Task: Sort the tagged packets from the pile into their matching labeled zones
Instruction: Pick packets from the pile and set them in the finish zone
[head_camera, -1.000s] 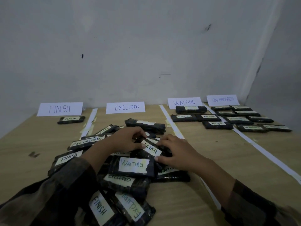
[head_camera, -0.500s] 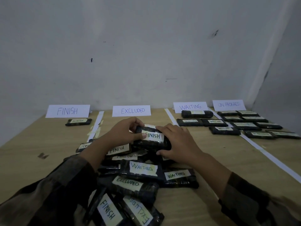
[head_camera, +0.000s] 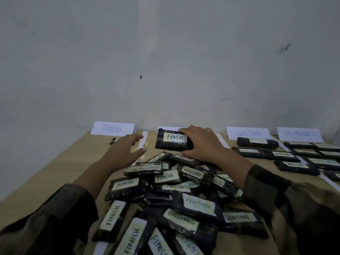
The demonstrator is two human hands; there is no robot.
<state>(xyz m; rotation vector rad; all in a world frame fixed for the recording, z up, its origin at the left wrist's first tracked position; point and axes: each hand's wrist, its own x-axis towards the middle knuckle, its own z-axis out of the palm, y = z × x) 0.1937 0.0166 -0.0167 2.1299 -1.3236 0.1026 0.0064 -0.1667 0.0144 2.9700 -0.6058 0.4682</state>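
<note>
My right hand (head_camera: 201, 143) grips a black packet tagged FINISH (head_camera: 173, 140) by its right end and holds it up above the pile (head_camera: 176, 196) of dark tagged packets. The held packet hides most of the EXCLUDED sign. My left hand (head_camera: 127, 150) hovers open just left of the packet, fingers spread, not touching it. The FINISH sign (head_camera: 112, 128) stands at the back left, with one packet (head_camera: 114, 140) lying in front of it, mostly hidden behind my left hand.
WAITING sign (head_camera: 247, 133) and ON PROGRESS sign (head_camera: 299, 134) stand at the back right, each with rows of packets (head_camera: 281, 154) in front. White tape strips (head_camera: 144, 139) divide the wooden table (head_camera: 60, 172) into zones. A grey wall rises behind.
My right hand has lifted the FINISH packet higher and further back. My left hand has let go of it and moved off to the left, open. The view has shifted right.
</note>
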